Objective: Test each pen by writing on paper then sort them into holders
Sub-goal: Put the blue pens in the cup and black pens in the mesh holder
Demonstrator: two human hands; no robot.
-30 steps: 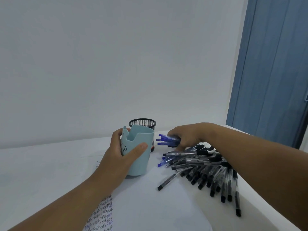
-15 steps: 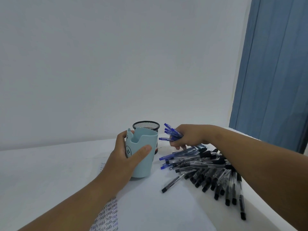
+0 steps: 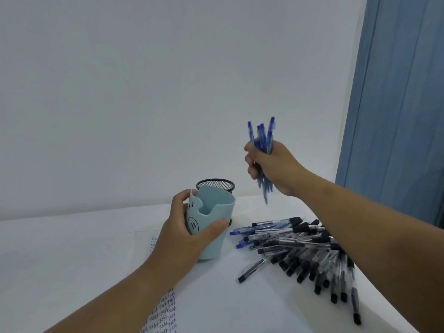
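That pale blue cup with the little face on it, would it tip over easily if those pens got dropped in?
Probably, if left alone: the pale blue cup looks tall, narrow and light. The left hand grips it, likely to steady it. Its cut-out rim may let the blue pens in the right hand lean and pull it sideways.

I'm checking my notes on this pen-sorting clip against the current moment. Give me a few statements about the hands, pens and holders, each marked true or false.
1. The right hand grips a bunch of blue pens raised above the table. True.
2. The left hand lies flat on the paper. False: it holds the light blue holder, thumb across its front.
3. The black mesh holder stands behind the light blue holder. True.
4. The pile of pens on the table is all blue. False: most have black caps, with a few blue ones at its left edge.
5. The paper is blank. False: it bears rows of the handwritten word "Test".
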